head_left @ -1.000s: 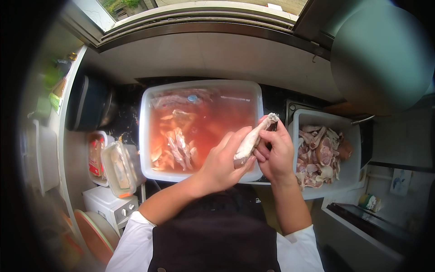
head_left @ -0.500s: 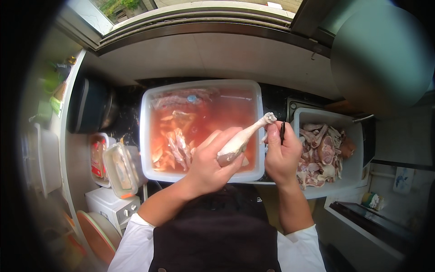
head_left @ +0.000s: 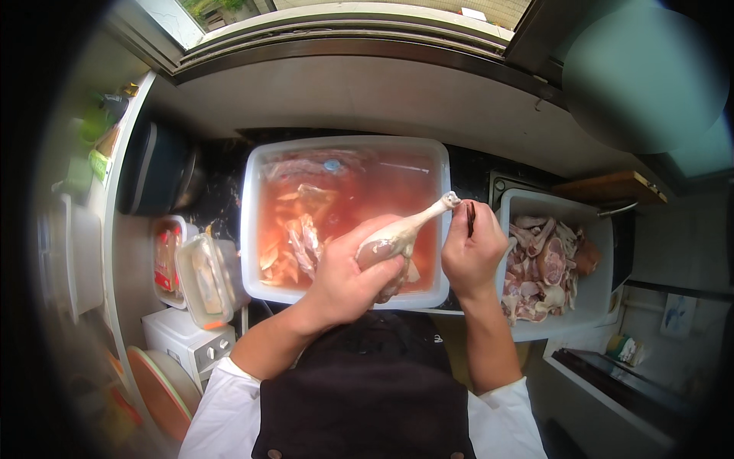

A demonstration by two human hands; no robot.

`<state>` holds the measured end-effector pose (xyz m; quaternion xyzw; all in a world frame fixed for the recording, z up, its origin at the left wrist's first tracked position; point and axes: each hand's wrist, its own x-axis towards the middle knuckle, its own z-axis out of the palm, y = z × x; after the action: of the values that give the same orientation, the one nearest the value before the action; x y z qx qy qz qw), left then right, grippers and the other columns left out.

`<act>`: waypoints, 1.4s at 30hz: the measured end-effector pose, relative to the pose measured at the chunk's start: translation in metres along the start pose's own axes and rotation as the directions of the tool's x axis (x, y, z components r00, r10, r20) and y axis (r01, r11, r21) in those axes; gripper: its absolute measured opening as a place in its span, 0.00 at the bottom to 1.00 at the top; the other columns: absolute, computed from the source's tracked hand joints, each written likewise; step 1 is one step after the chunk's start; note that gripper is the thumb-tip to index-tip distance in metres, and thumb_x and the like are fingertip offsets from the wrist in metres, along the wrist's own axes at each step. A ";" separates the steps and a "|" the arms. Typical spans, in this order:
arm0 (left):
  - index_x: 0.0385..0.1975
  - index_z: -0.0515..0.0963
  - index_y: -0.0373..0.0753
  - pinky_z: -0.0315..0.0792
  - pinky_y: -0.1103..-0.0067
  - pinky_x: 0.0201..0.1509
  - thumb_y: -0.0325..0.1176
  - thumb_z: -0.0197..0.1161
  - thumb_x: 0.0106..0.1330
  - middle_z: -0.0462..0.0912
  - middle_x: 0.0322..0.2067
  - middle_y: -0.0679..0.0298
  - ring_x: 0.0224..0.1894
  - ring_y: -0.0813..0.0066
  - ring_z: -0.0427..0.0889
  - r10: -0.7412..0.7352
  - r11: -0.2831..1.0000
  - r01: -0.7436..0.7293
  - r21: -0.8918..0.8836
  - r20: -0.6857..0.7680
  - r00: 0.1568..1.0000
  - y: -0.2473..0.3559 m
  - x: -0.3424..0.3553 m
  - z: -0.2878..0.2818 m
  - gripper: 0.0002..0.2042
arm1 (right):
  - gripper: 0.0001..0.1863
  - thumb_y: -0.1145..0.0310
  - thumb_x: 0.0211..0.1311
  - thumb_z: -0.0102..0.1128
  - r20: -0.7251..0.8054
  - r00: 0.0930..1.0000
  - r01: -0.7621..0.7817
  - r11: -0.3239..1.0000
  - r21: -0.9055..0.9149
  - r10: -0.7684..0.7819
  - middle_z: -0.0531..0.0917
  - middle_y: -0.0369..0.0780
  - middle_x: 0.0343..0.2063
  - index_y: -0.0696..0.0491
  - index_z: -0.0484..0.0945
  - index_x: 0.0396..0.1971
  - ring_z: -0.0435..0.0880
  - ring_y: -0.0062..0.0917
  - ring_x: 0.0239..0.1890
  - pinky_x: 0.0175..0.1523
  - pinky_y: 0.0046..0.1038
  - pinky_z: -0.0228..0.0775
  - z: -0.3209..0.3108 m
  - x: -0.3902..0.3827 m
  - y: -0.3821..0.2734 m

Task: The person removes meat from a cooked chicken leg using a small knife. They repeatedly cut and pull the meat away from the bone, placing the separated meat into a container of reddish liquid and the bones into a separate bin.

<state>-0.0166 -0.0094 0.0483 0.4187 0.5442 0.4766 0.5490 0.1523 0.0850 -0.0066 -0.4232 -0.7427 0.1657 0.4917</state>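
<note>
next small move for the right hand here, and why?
Probably bring the right hand and its small dark tool leftward to the bony tip of the raw drumstick. The left hand grips the meaty end over the tub of reddish liquid, with the tip pointing at the tool and a small gap between them.

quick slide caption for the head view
Left hand holds a drumstick over a tub; right hand grips a knife.
</note>
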 end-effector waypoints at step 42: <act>0.54 0.79 0.34 0.76 0.72 0.34 0.20 0.73 0.46 0.81 0.37 0.53 0.33 0.60 0.82 0.769 0.338 -0.501 0.797 0.073 0.635 0.007 -0.032 -0.060 0.29 | 0.08 0.74 0.67 0.58 0.621 0.734 -0.676 0.390 0.625 0.275 0.70 0.27 0.24 0.59 0.78 0.43 0.63 0.08 0.26 0.31 0.15 0.54 0.012 -0.014 -0.061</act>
<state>-0.0754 -0.0426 0.0581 0.7041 0.5578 0.4392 -0.0106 0.1153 0.0401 0.0203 -0.2952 -0.5017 0.7160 0.3854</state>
